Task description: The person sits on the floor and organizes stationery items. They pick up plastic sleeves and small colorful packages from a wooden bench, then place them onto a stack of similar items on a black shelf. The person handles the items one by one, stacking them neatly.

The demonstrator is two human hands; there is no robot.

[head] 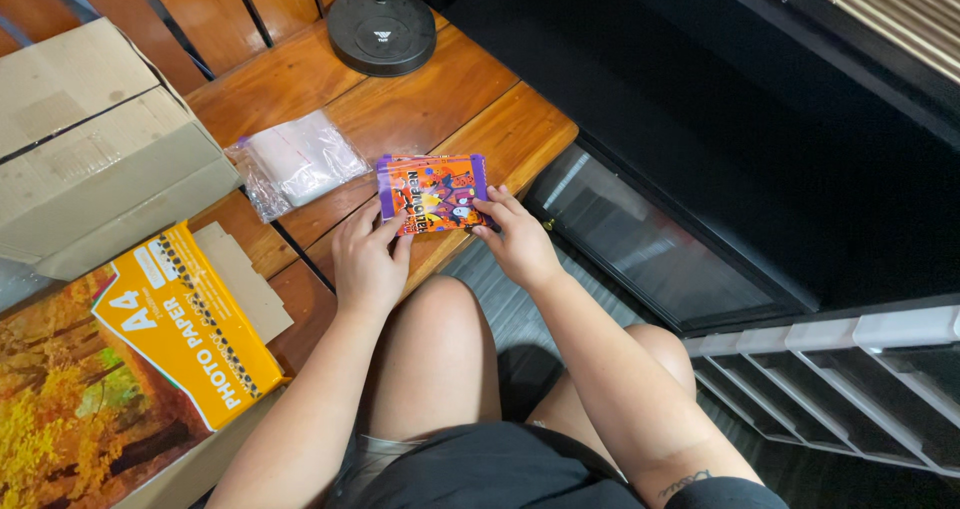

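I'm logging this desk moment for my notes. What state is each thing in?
Orange and purple printed packet: flat on the wooden table, held at both ends.
Left hand: fingers on the packet's left end.
Right hand: fingers on its right end.
Clear plastic bags: lying flat, untouched.
Brown cardboard box: flaps closed.
Yellow photo paper box: lying flat.

I count two hands, left (367, 264) and right (519, 241) | one orange and purple packet (431, 192) | one stack of clear plastic bags (297, 161) | one cardboard box (90, 144) | one photo paper pack (130, 369) | one round black stand base (381, 31) | one wooden table (420, 109)
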